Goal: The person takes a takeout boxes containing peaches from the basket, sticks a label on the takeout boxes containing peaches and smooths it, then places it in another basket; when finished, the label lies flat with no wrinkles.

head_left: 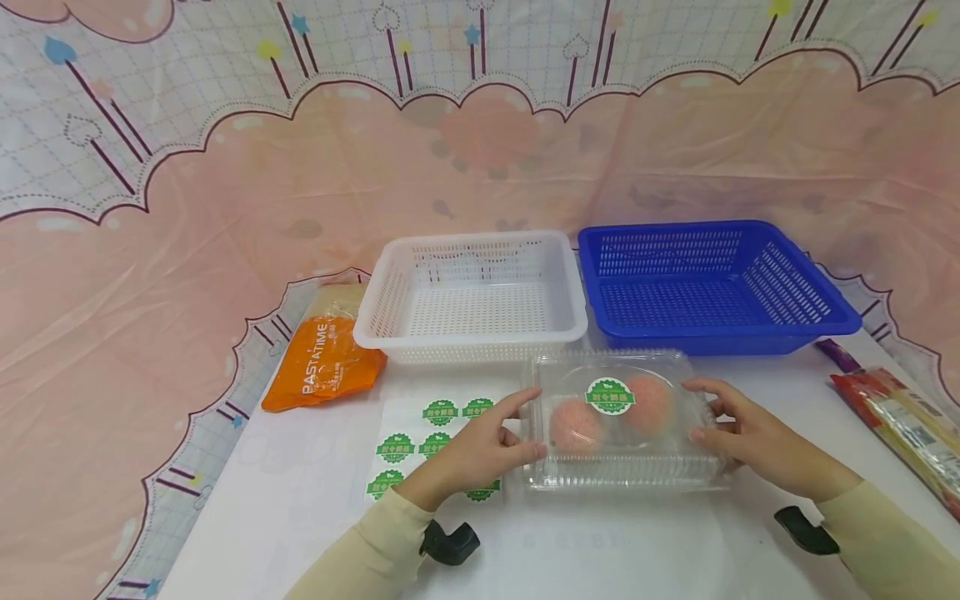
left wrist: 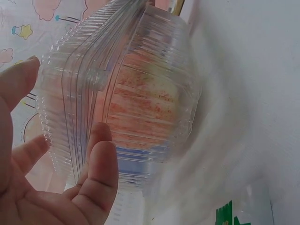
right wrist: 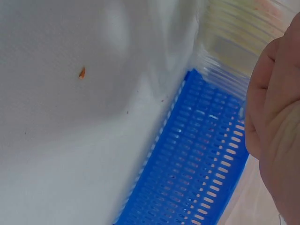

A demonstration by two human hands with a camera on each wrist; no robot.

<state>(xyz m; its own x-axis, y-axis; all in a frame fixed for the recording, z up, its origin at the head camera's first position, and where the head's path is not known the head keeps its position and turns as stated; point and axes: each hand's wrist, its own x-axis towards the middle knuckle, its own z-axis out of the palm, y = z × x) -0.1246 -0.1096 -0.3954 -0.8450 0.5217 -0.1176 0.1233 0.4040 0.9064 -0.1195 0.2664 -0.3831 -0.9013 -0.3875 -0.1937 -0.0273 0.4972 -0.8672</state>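
Observation:
A clear plastic clamshell box sits on the white table in front of the baskets, its lid down. Two round pink-red fruits show through it, mottled with yellow in the left wrist view. On the lid is a round green and white sticker. My left hand holds the box's left side, its fingers at the rim. On the opposite side my right hand grips the edge, index finger and thumb curled at it; the right wrist view shows only part of this hand.
A sheet of green stickers lies under and beside my left forearm. Behind stand a white basket and a blue basket. An orange pasta bag lies at left, a red and yellow packet at right.

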